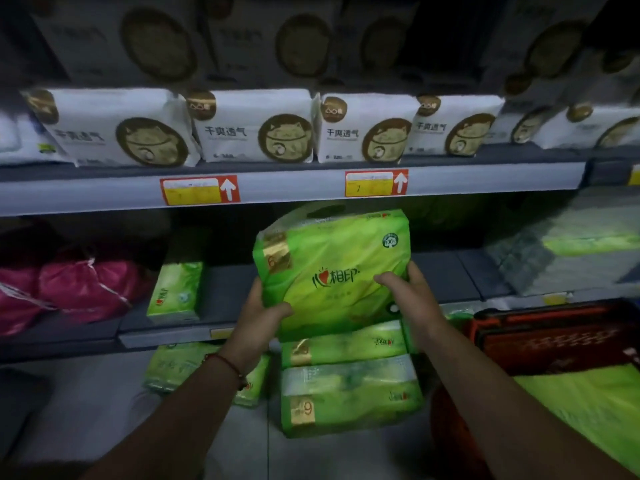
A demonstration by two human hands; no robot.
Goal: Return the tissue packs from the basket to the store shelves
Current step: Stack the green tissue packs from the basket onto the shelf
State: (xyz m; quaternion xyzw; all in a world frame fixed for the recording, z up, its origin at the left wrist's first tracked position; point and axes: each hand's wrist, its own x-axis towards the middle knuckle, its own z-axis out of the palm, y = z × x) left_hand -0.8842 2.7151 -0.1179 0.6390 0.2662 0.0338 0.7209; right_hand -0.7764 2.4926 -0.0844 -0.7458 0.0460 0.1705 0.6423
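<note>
I hold a large green tissue pack (332, 268) upright in front of the middle shelf (228, 299). My left hand (259, 313) grips its lower left corner, thumb across the front. My right hand (412, 289) grips its right side, thumb on the front. Below it two more green tissue packs (349, 393) lie stacked on the floor, and another green pack (173, 372) lies to their left. A small green pack (176, 292) stands on the middle shelf. The red basket (554, 337) sits at the lower right with a yellow-green pack (588, 403) in it.
White packs with round gold cat emblems (256, 129) line the upper shelf, above red price tags (200, 190). Pink bagged goods (83, 289) fill the middle shelf's left end. Pale wrapped packs (568, 251) are stacked at its right end. Grey tiled floor (86, 410) lies below.
</note>
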